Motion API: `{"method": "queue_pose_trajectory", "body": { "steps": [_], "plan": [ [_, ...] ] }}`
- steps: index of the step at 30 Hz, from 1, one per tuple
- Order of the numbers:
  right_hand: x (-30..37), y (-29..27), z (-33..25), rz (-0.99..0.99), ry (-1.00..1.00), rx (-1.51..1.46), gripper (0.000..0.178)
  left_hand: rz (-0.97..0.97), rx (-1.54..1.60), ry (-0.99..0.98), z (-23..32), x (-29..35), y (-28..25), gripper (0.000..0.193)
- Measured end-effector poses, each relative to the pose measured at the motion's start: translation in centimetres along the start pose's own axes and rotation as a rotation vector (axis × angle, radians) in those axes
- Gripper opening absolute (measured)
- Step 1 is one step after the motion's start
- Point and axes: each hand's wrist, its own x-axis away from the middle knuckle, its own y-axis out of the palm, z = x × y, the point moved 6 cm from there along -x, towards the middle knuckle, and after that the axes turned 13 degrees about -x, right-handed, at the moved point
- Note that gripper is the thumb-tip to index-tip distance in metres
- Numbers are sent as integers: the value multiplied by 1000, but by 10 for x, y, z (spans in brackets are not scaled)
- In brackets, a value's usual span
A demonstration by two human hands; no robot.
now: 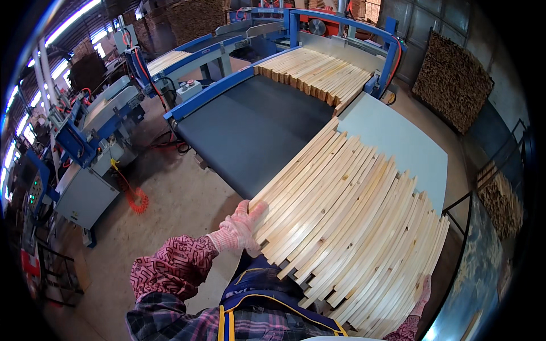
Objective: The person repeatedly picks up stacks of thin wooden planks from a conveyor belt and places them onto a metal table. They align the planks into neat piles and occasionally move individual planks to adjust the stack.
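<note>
Your left hand (245, 223), in a knit glove, is pressed flat against the near left end of the slats (352, 227), fingers together along the edge of the outermost slat rather than wrapped round it. Your right hand (424, 295) sits at the near right corner of the same batch, touching the ends of the last slats; only part of it shows, so you cannot tell how its fingers lie. The slats are pale wood, laid side by side in a fanned row that runs from near you toward the far end, resting partly on the dark belt (250, 131) at left and partly on the pale grey worktop (398, 142) at right. Their near ends are staggered and overhang the edge toward your apron. A second batch of slats (318, 74) lies far off on the belt, under the blue frame (341, 23). An orange coiled hose (136, 200) lies on the floor at left.
</note>
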Motion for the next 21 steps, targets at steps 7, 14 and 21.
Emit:
{"method": "queue_pose_trajectory", "body": {
  "steps": [7,14,21],
  "plan": [
    [-7,-2,3,-32,-3,-26,40,-12,24,26,2,-3,-5,125],
    [37,58,-4,81,69,-372,49,-70,-33,-29,0,-1,-3,127],
    [0,11,1,-44,-21,69,51,-67,-94,-63,7,-3,-2,128]
  ]
}}
